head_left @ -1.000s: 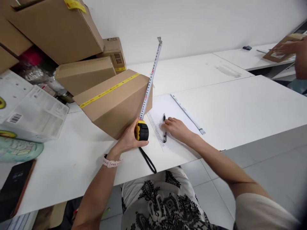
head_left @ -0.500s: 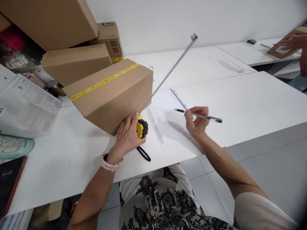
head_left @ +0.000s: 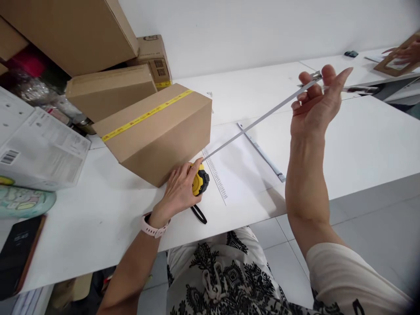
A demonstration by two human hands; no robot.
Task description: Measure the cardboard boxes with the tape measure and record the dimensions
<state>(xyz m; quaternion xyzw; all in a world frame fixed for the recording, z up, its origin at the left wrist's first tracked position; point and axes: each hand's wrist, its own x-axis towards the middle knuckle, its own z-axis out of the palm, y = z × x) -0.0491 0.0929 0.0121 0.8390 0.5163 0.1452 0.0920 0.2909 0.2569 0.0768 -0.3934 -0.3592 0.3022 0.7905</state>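
Note:
My left hand [head_left: 182, 188] is closed around a yellow and black tape measure [head_left: 198, 180], against the lower edge of a cardboard box [head_left: 167, 144]. From the case, the extended steel blade [head_left: 256, 124] slants up to the right. My right hand [head_left: 316, 98] is raised at the blade's far end, its fingers curled around the metal hook [head_left: 316, 75]; whether they grip it is unclear. A pen [head_left: 359, 89] is still held in that hand, partly hidden by the fingers. Beneath the blade lies a white paper [head_left: 236, 162] with a printed column along its left side.
A light blue strip [head_left: 262, 151] lies along the paper's right side. More cardboard boxes [head_left: 111, 85] and a white printed box [head_left: 49, 146] stand at the left. A phone [head_left: 19, 251] rests at the front left. At far right, another person's hand [head_left: 407, 54] touches a cardboard piece.
My right hand has risen from above the paper, up and right to the blade's end, with the pen. The blade has swung lower and to the right. My left hand keeps the tape measure.

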